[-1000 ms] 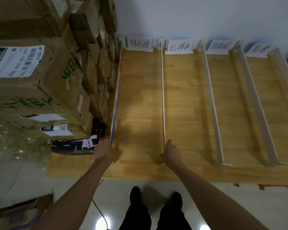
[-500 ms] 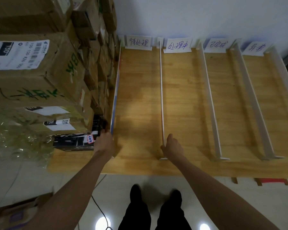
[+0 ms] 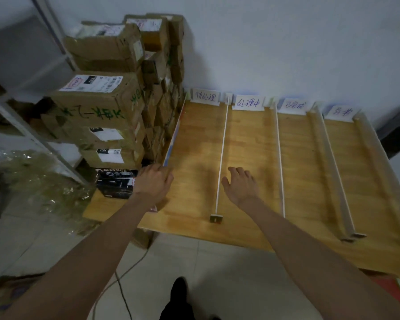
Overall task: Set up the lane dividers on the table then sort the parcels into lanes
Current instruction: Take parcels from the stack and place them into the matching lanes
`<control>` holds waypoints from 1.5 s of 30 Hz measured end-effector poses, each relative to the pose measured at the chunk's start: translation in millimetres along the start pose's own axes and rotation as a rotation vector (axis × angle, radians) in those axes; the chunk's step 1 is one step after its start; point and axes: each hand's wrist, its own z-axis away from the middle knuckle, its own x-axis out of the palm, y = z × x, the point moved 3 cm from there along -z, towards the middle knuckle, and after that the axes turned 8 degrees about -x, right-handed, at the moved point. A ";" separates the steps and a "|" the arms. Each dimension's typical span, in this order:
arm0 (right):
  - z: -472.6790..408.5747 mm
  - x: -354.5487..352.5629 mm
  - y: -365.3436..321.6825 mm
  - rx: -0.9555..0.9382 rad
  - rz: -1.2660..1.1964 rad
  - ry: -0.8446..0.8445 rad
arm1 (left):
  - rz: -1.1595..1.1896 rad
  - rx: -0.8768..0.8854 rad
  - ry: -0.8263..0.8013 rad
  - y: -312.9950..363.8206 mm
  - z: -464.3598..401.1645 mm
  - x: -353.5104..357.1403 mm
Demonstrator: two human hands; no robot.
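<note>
A wooden table (image 3: pixel 247 158) carries several long white lane dividers running front to back. My left hand (image 3: pixel 154 182) grips the near end of the leftmost divider (image 3: pixel 174 135), which stands against the stacked cardboard parcels (image 3: pixel 97 105). My right hand (image 3: pixel 239 184) hovers with spread fingers just right of the second divider (image 3: pixel 222 146), holding nothing. The third divider (image 3: pixel 278 158) and fourth divider (image 3: pixel 330 167) lie further right. Handwritten lane labels (image 3: pixel 205 96) stand along the back edge.
A black box (image 3: pixel 116 183) sits on the table's front left corner beside my left hand. A metal shelf frame (image 3: pixel 32 137) and crumpled plastic wrap (image 3: pixel 32 179) are at the left. A cable (image 3: pixel 123 285) trails on the tiled floor.
My right hand has let go of the second divider's near end and opened, shifting slightly right. My left hand stays at the leftmost divider. The view has pulled back.
</note>
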 end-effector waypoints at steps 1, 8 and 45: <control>5.5 -6.6 -4.3 -0.027 0.013 0.012 | -0.001 -0.008 0.010 0.2 8.9 -9.9; 27.4 -50.6 -55.5 -0.169 -0.002 0.058 | -0.064 -0.147 0.037 -24.5 63.6 -74.7; -68.7 -131.9 -303.3 0.084 -0.729 0.150 | 0.585 -0.343 0.039 -180.1 -90.8 -201.9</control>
